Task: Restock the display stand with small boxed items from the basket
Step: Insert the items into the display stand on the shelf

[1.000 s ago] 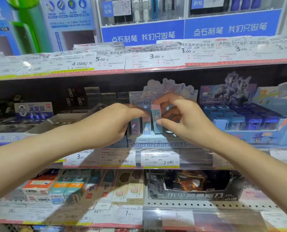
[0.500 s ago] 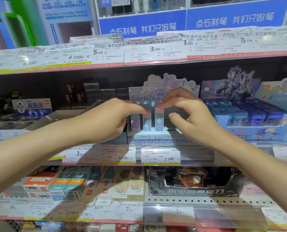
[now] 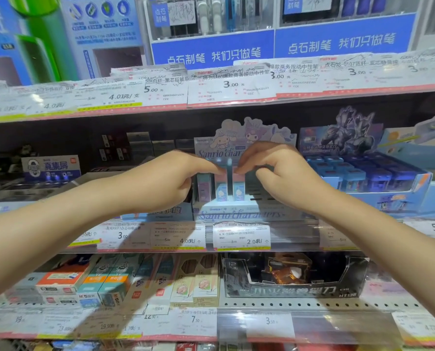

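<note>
Both hands are now lower than a second ago, the raised box having gone down into the row. Nearest the camera, two bare forearms are reaching in from the lower corners over a bottom shelf point(image 3: 312, 306) carrying pencil boxes point(image 3: 125, 279) and a black carton point(image 3: 295, 282). Above its price tags point(image 3: 241, 236), the left hand point(image 3: 165, 181) and right hand point(image 3: 279, 173) are meeting at the display stand point(image 3: 239, 214) on the middle shelf. Left fingers are curling, thumb and forefinger pinching the top of a small box point(image 3: 221, 191). Right fingertips are pinching the top of the neighbouring box point(image 3: 238, 190), the other fingers folding under. Both boxes are standing upright, side by side in the stand's front row, with a third box point(image 3: 203, 190) just left of them. Behind the hands, the stand's cartoon header card point(image 3: 251, 135) is rising. To the right, a blue tray point(image 3: 414, 188) of boxed goods is sitting beside the stand. Farthest back, blue pen displays point(image 3: 211, 49) are lining the top shelf.
</note>
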A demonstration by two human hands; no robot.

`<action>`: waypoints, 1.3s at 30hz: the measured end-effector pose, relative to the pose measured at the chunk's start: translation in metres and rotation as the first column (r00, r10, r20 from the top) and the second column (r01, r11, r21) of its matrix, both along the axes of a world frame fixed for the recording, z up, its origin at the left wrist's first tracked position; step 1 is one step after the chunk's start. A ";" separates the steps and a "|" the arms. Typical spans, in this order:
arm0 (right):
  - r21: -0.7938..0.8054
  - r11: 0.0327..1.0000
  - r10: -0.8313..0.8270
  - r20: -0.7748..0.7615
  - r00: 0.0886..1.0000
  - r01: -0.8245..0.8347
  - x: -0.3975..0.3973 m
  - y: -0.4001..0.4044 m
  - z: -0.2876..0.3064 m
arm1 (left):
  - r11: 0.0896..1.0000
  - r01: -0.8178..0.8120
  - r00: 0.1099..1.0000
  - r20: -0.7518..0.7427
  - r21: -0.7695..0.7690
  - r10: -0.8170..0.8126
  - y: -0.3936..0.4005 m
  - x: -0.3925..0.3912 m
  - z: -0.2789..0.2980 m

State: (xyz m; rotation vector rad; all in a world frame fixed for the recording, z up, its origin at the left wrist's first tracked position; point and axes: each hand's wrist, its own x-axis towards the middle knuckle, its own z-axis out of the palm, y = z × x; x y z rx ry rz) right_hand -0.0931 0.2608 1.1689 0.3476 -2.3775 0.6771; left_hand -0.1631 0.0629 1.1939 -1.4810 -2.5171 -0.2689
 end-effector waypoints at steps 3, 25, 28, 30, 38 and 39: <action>-0.185 0.982 0.041 0.084 0.996 -0.025 0.002 0.000 0.008 | 0.982 0.036 0.998 -0.066 0.185 -0.024 0.002 0.000 -0.003; -0.039 0.999 0.026 -0.142 0.990 -0.032 0.029 -0.038 0.010 | 0.631 -0.405 0.085 0.714 0.662 -0.695 0.029 0.022 0.004; -0.175 0.984 0.001 -0.133 0.991 -0.025 0.027 -0.022 0.018 | 0.676 -0.364 0.362 0.766 0.640 -0.530 0.028 0.022 -0.001; -0.279 0.958 0.048 -0.097 0.994 -0.073 0.026 -0.014 0.023 | 0.688 -0.313 0.521 0.724 0.654 -0.452 0.027 0.024 -0.004; -0.642 0.714 0.267 -0.118 0.957 -0.278 0.020 -0.011 0.023 | 0.772 -0.168 0.754 0.585 0.613 -0.300 0.029 0.027 -0.005; -0.650 0.709 0.258 -0.120 0.959 -0.272 0.020 -0.010 0.022 | 0.786 -0.135 0.790 0.544 0.603 -0.283 0.029 0.027 -0.004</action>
